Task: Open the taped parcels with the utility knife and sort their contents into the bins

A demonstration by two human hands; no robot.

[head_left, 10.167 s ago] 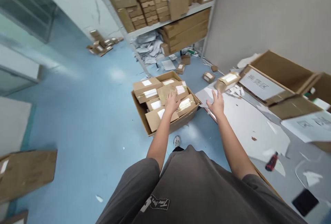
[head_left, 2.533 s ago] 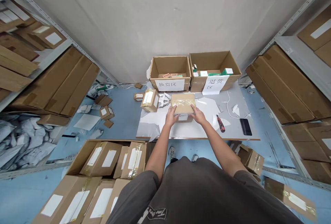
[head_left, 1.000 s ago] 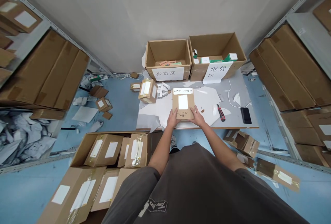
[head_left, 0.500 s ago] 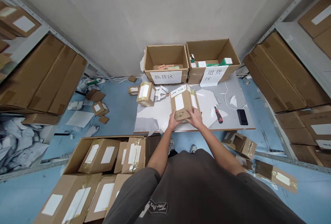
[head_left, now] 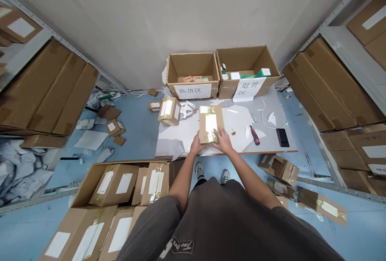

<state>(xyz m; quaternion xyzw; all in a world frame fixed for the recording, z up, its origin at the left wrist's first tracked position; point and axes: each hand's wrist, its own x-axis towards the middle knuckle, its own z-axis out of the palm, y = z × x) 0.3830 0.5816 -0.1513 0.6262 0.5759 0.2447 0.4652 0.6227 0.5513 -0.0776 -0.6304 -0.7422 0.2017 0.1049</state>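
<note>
A brown cardboard box [head_left: 214, 123] with a white label and shiny tape on its upper face is at the front middle of the table [head_left: 241, 140]. My left hand [head_left: 197, 143] grips its near left corner. My right hand [head_left: 222, 140] holds the near right side, its fingers on the taped top edge. Whether the box rests on the table or is slightly raised, I cannot tell. A red and black utility knife [head_left: 255, 135] lies to the right of the box. Another taped box [head_left: 169, 111] stands to the left, beside crumpled white paper [head_left: 187, 110].
Two open cartons with handwritten paper signs, the left carton [head_left: 193, 56] and the right carton [head_left: 223, 88], stand at the table's back. A phone [head_left: 282, 137] lies right. A large carton [head_left: 83, 186] of parcels is at lower left. Opened boxes [head_left: 280, 168] lie on the floor.
My hands have turned the box over, from its handwritten face through a tilt to the taped, labelled face now upward. Earlier I stood over the parcel carton, hands apart.
</note>
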